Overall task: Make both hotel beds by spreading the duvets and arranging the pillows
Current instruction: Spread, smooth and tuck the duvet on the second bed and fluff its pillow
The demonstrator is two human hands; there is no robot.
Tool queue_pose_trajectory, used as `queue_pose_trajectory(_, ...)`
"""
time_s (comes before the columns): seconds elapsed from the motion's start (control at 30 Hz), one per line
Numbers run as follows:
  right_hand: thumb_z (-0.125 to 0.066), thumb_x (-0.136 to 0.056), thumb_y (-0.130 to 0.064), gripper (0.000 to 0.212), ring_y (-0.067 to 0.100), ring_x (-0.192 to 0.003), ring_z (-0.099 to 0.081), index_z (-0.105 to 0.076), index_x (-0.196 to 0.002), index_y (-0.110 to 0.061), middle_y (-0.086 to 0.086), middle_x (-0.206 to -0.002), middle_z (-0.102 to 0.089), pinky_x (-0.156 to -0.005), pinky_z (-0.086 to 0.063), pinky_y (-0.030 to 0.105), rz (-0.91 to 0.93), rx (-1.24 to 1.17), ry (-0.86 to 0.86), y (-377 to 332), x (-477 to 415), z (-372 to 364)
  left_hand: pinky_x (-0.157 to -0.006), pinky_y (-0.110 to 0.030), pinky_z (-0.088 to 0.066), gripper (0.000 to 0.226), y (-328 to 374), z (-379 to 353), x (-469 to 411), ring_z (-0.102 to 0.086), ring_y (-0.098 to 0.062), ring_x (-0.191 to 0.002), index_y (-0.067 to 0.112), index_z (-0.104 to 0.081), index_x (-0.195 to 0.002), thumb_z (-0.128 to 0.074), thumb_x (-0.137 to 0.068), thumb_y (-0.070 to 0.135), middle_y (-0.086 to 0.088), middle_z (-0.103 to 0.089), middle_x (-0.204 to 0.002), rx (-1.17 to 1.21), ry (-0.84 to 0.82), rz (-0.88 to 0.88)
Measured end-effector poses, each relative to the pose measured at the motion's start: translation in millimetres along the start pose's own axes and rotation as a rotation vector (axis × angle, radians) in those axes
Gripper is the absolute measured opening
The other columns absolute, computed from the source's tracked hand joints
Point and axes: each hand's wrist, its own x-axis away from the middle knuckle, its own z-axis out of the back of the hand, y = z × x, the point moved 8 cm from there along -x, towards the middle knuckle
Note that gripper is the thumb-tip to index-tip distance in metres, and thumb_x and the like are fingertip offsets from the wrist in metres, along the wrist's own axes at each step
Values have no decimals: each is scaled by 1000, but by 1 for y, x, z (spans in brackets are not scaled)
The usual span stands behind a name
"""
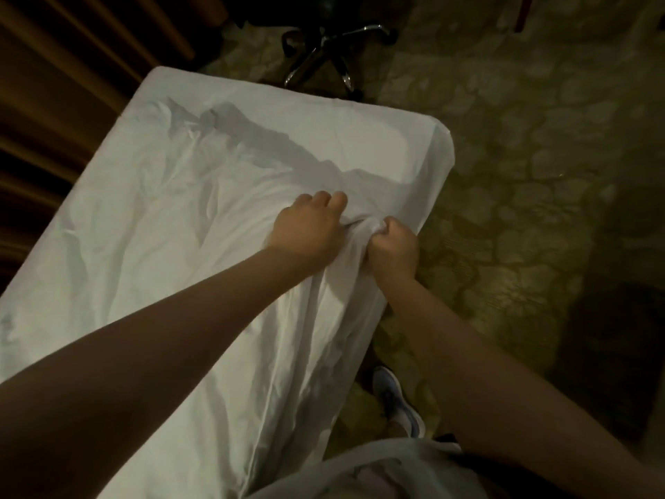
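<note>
The person's left hand (309,228) and right hand (394,246) are close together at the near long side of the bed (437,167), both closed into fists around one bunch of white duvet (172,217). The left hand grips from above with the knuckles up; the right hand holds the same gathered fold just beside it, over the edge of the mattress.

The fabric looks soft and light. It collapses into many thin folds under the fists and hangs loosely down the side, so I judge it will follow a pull easily but will also wrinkle and slide. A better hold for spreading is probably the hem or the corners, with the hands wide apart, not one bunch in the middle.

The duvet is plain white and covers most of the bed, creased across the middle and smoother near the far end. Beyond it I see a patterned carpet (521,145), the chrome base of an office chair (324,52), and the person's shoe (396,401).
</note>
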Motion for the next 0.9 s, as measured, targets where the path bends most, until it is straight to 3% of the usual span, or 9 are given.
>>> queue_pose_trajectory(0.07, -46, -82, -6, 28, 23, -69, -48, -40, -57, -17, 4, -68, -50, -66, -40, 37, -22, -8, 0, 0, -3, -2, -85, -43, -41, 54, 8, -18, 12, -42, -30, -118, 16, -37, -129, -48, -86, 48, -7, -41, -134, -108, -28, 36)
queue_pose_trajectory(0.17, -48, -83, -5, 30, 18, -64, -44, -38, -57, -15, 0, -62, -46, -60, -36, 32, 19, -25, -43, -3, -6, -3, -99, -52, -36, 77, 12, -44, 12, -25, -38, -134, 26, -4, -149, -47, -90, 48, -14, -10, -153, -183, -116, 103)
queue_pose_trajectory(0.23, -52, -82, -5, 30, 15, -61, -41, -36, -60, -17, -1, -65, -44, -58, -31, 29, 84, -7, -57, -2, -5, -4, -93, -48, -41, 78, 10, -52, -1, -36, -39, -126, 29, 2, -150, -50, -93, 36, -17, -18, -147, -131, -163, 124)
queue_pose_trajectory(0.33, -68, -81, -21, 22, 9, -69, -42, -45, -79, -20, 0, -89, -48, -64, -36, 26, 175, 15, -168, 5, 8, -14, -84, -44, -46, 61, -1, -52, -9, -53, -36, -108, 24, -21, -142, -52, -91, 17, -15, -40, -125, -33, -212, 88)
queue_pose_trajectory(0.47, -68, -84, -37, 63, 24, -103, -55, -35, -134, -19, 8, -132, -43, -77, -40, 30, 218, 304, -271, 13, 6, -25, -82, -41, -45, 41, -15, -24, -1, -56, -34, -102, 12, -45, -126, -53, -86, 9, -13, -50, -115, 92, -116, 47)
queue_pose_trajectory(0.57, -48, -93, -36, 43, 33, -99, -61, -37, -132, -20, 11, -111, -63, -75, -44, 36, 277, 333, -243, -27, 5, -29, -79, -42, -43, 39, -39, 15, 10, -54, -35, -103, 9, -52, -120, -53, -82, 8, -14, -53, -114, 108, 56, 125)
queue_pose_trajectory(0.77, -52, -85, -11, 31, 33, -67, -57, -55, -115, -7, 10, -76, -60, -59, -30, 32, 885, 241, -83, -194, 67, -37, -65, -35, -28, 20, -131, 120, 75, -52, -40, -92, 6, -59, -98, -56, -78, 7, -20, -59, -97, 46, 515, 468)
queue_pose_trajectory(0.83, -53, -79, -9, 30, 37, -67, -61, -60, -108, -7, 15, -76, -65, -60, -38, 37, 905, 276, 1, -185, 53, -10, -71, -34, -34, 27, -96, 114, 68, -55, -35, -98, 12, -59, -110, -61, -84, 18, -14, -60, -105, 108, 423, 396)
queue_pose_trajectory(0.9, -50, -91, -19, 24, 38, -88, -61, -59, -111, -11, 19, -98, -66, -78, -44, 42, 551, 407, -43, -110, 0, 29, -80, -37, -41, 36, -24, 69, 39, -55, -32, -107, 18, -50, -126, -53, -90, 23, -12, -54, -117, 92, 127, 238)
